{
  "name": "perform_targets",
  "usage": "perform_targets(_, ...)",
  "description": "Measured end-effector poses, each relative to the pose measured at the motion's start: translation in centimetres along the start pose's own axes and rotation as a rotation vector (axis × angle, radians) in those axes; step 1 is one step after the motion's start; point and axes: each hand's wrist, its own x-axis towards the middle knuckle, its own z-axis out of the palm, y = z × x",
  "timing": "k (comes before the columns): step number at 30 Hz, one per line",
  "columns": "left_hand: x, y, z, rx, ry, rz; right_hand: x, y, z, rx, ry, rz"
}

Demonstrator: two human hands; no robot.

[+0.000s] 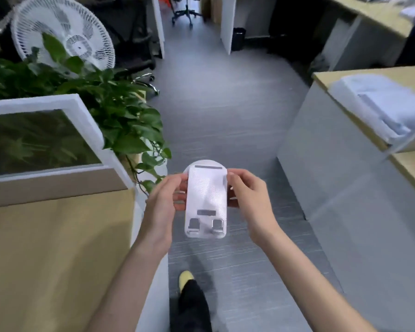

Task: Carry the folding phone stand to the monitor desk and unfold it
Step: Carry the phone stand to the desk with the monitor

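Both hands pinch the stand (206, 200) by its long edges, left hand (162, 207) and right hand (248, 200) opposed, likely to keep it flat and folded while carried. It hangs over the aisle floor (225, 104), between desks, no monitor visible.

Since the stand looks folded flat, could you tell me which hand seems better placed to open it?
Probably the right hand: its fingertips pinch the phone stand at the upper edge, while the left hand cradles the middle.
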Motion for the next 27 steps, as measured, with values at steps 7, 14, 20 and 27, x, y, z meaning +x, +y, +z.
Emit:
perform_targets(7, -7.8, 1.9, 15.7, -0.034, -0.433, 0.067, -8.0, -3.8, -17.0, 0.076, 0.354, -0.156)
perform_targets(14, -16.5, 2.5, 30.2, 0.031, -0.933, 0.085, -16.7, -5.7, -31.7, 0.136, 0.755, -0.229)
perform_targets(20, -25.0, 1.4, 43.4, 0.065, -1.369, 0.033, -24.3, -5.7, -42.7, 0.181, 1.177, -0.29)
perform_targets(27, -38.0, -1.8, 53.5, 0.128, -1.79, -0.064, -35.5, -4.1, -50.7, 0.209, 1.574, -0.309)
